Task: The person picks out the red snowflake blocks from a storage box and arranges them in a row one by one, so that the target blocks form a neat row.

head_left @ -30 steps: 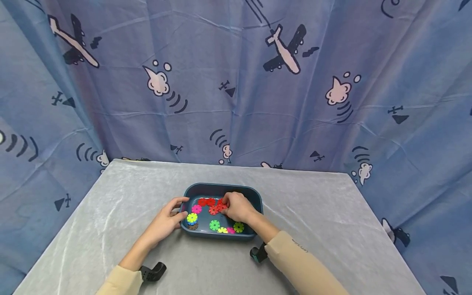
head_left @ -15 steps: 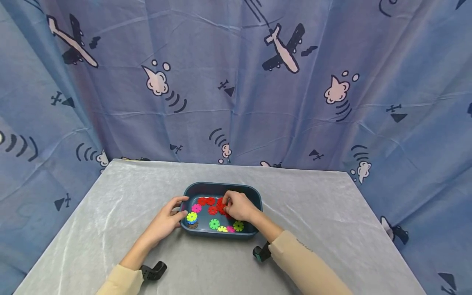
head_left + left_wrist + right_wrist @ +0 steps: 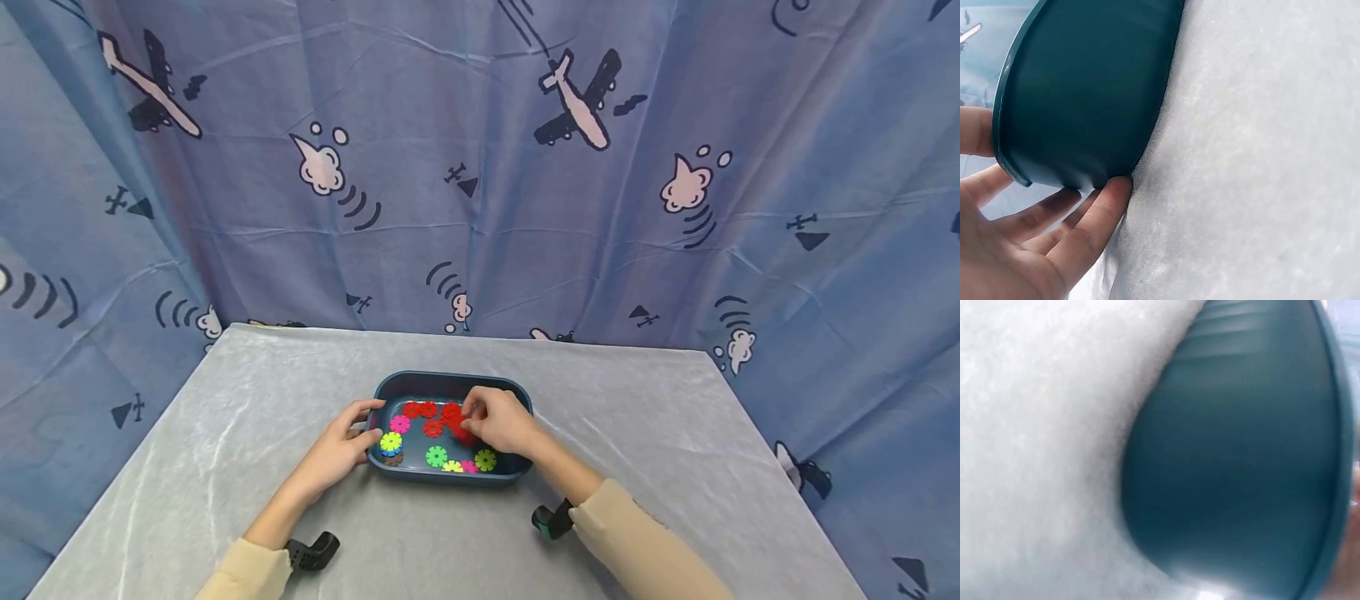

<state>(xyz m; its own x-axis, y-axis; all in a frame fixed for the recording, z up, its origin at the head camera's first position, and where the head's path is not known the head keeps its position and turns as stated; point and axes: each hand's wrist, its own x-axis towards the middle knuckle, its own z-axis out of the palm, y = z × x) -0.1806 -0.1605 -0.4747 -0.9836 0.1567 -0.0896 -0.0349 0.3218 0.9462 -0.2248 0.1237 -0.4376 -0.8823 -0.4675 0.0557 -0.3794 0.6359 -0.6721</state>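
Note:
A dark teal plastic bin (image 3: 420,477) rests on the table with notched plastic discs in several colours inside. My left hand (image 3: 341,446) grips its left end; in the left wrist view, one digit hooks over the rim while other fingertips touch the outer wall (image 3: 1085,94). Over the bin's right half, my right hand (image 3: 504,423) pinches a red notched disc (image 3: 459,428) among other red discs (image 3: 432,428); its fingers partly cover the piece. The right wrist view mostly shows the bin's outer wall (image 3: 1229,456), with the hand blurred at the right edge.
Left in the bin lie a pink disc (image 3: 400,424), a yellow disc (image 3: 391,442) over blue, and a brown one (image 3: 393,460). Green discs (image 3: 437,456) lie near the front wall. A light cloth (image 3: 637,467) covers the table; a patterned blue curtain (image 3: 420,167) hangs behind.
My right hand has moved slightly right inside the bin, and red discs under its fingers have shifted the same way. The left hand and the bin stay about where they were.

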